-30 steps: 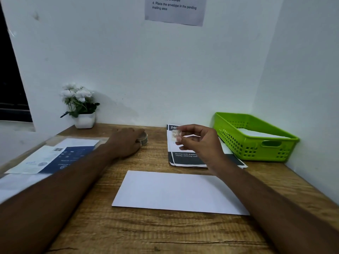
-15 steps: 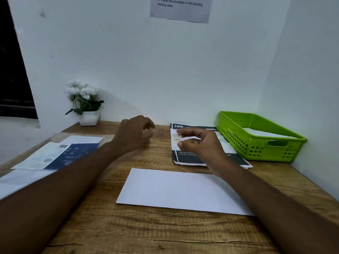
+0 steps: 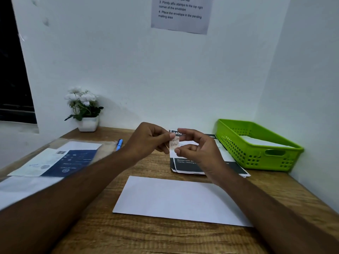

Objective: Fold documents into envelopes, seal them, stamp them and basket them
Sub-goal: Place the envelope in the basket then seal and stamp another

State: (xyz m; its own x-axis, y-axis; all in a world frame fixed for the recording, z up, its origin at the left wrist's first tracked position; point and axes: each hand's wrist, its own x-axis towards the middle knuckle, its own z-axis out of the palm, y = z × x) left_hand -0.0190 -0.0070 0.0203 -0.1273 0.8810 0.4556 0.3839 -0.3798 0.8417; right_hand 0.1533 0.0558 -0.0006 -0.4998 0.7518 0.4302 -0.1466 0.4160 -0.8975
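Observation:
A white envelope (image 3: 180, 199) lies flat on the wooden desk (image 3: 152, 235) in front of me. Above its far edge both hands meet on a small pale stamp (image 3: 173, 144). My left hand (image 3: 146, 141) pinches the stamp's upper left edge. My right hand (image 3: 200, 150) pinches it from the right between thumb and forefinger. The green basket (image 3: 256, 158) stands at the back right with white envelopes inside.
Printed documents (image 3: 194, 166) lie behind the envelope, under my right hand. More papers (image 3: 55, 160) and a blue pen (image 3: 119, 144) lie at the left. A potted white flower (image 3: 84, 109) stands at the back left. An instruction sheet (image 3: 180, 13) hangs on the wall.
My left hand has left the small roll at the back of the desk and moved right to join my right hand on the stamp. The camera has tilted down a little.

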